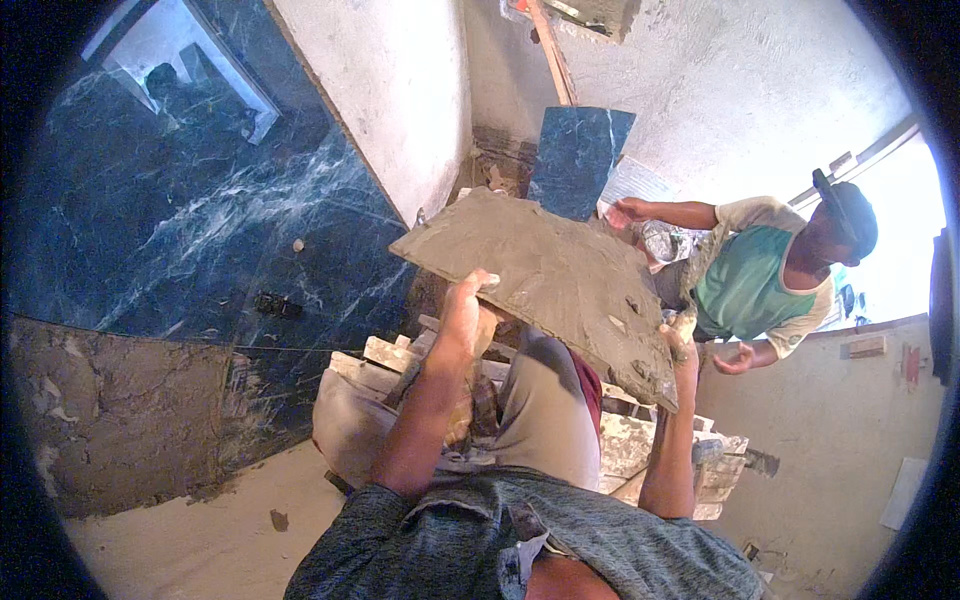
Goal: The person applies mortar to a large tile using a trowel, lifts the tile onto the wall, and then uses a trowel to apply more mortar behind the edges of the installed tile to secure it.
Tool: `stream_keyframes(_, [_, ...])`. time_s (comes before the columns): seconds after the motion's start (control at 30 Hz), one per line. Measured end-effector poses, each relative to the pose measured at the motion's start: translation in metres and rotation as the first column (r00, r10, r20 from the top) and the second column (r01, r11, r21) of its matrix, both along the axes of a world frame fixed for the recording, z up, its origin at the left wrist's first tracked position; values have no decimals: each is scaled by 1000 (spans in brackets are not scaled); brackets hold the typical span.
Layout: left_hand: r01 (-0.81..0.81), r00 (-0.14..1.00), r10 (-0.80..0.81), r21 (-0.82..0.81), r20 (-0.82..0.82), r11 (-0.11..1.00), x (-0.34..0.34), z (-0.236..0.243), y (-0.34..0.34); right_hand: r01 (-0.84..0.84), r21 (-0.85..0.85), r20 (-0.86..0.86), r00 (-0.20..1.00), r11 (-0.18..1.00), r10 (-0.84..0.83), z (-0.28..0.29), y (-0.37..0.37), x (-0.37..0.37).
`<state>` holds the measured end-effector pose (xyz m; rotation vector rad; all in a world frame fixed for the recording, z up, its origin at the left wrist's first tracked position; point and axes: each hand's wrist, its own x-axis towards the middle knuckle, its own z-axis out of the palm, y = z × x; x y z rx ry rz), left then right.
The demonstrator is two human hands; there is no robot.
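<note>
A large rectangular tile [555, 265], its upper face spread with wet grey mortar, is held up tilted in front of me. My left hand [468, 308] is closed round its near left edge, and there is mortar on the fingers. At the right end, my right hand [680, 333] grips the tile's edge, also smeared with mortar. The tile's underside is hidden. Beneath it, my legs [550, 410] are above a rough wooden plank platform [625, 455].
Blue marbled tiles [200, 220] cover the left wall above bare rough plaster [115, 420]. Another blue tile [580, 160] leans at the back. To the right, a co-worker [755, 265] in a cap and green shirt leans close to the mortared tile. A bright window [890, 240] lies behind.
</note>
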<state>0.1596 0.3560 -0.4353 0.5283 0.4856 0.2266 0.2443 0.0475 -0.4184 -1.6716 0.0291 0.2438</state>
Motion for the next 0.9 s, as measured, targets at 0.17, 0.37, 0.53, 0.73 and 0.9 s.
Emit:
stream_keyframes(0.17, [103, 994, -104, 23, 42, 994, 34, -9, -18, 133, 145, -120, 986, 981, -116, -46, -37, 14])
stream_keyframes(0.37, [-131, 950, -182, 852, 254, 507, 85, -104, -55, 71, 161, 53, 995, 984, -80, -87, -92, 34])
stream_keyframes(0.53, [208, 958, -215, 56, 191, 976, 110, -90, -74, 188, -201, 212, 967, 961, -144, -110, -122, 28])
stream_keyframes(0.73, [117, 993, -119, 138, 3, 983, 135, -91, -94, 147, -299, 145, 984, 943, -108, -111, -116, 66])
stream_keyframes(0.9, [217, 976, -209, 187, -66, 958, 140, -99, -98, 169, -355, 146, 981, 919, -124, -114, -105, 71])
